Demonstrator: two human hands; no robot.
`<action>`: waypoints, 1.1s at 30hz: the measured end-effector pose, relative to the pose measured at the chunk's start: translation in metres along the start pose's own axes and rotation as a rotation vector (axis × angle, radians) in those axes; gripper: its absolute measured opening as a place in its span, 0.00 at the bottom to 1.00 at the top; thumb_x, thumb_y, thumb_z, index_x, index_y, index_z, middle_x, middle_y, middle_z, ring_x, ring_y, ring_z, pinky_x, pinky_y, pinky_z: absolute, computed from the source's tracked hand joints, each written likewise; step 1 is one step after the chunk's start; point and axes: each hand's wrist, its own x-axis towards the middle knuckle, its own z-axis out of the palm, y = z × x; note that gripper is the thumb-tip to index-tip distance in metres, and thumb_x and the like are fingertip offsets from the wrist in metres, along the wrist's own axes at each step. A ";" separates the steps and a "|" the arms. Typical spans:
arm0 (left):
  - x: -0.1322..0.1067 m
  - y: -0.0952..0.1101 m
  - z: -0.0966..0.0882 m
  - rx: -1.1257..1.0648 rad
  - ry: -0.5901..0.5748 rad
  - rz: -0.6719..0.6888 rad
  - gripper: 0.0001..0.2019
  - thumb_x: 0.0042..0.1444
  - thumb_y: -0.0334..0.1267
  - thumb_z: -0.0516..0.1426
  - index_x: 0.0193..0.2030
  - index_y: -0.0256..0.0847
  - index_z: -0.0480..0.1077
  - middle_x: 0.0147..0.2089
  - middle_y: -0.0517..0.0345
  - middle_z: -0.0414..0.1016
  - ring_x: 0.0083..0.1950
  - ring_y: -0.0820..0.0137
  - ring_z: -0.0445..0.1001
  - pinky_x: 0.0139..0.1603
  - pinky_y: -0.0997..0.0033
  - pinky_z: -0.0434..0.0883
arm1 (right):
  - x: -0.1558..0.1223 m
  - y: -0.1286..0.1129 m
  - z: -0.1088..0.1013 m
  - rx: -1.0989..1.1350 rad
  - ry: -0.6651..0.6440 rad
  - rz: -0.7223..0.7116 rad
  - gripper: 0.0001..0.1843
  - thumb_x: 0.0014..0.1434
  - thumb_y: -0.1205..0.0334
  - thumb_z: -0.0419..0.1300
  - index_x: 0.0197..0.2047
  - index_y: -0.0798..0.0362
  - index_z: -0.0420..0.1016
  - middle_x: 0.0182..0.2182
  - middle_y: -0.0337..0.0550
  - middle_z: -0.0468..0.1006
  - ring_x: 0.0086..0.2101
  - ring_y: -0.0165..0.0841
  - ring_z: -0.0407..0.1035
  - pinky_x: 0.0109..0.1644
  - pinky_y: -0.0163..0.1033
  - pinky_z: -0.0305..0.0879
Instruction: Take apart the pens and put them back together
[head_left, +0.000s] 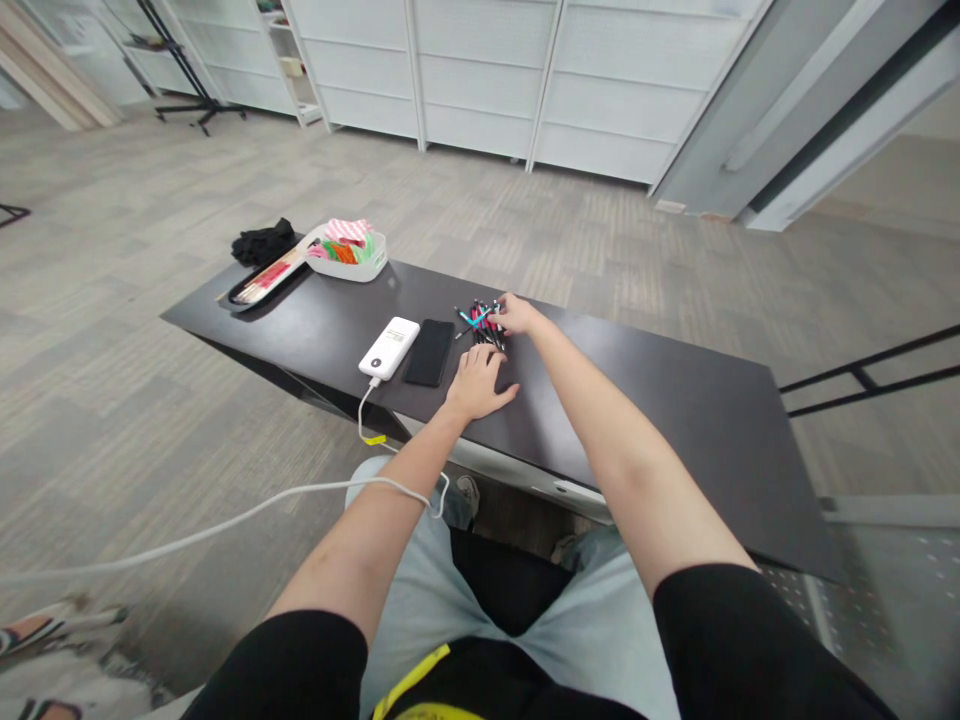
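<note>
There, right hand [519, 316] curls loosely over pens [478, 322]

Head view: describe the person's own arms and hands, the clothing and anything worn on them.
Both arms come out of short black sleeves, the left sleeve and the right sleeve, and are bare below them. The left hand and the right hand wear no gloves. No watch, bracelet or ring shows on either.
</note>
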 end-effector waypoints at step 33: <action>0.081 -0.047 -0.081 0.485 -0.106 -0.444 0.24 0.84 0.42 0.53 0.74 0.41 0.85 0.75 0.33 0.91 0.79 0.37 0.84 0.87 0.37 0.63 | -0.156 0.179 0.016 -0.241 0.377 -0.122 0.16 0.82 0.53 0.65 0.67 0.43 0.84 0.70 0.65 0.86 0.71 0.64 0.80 0.81 0.66 0.75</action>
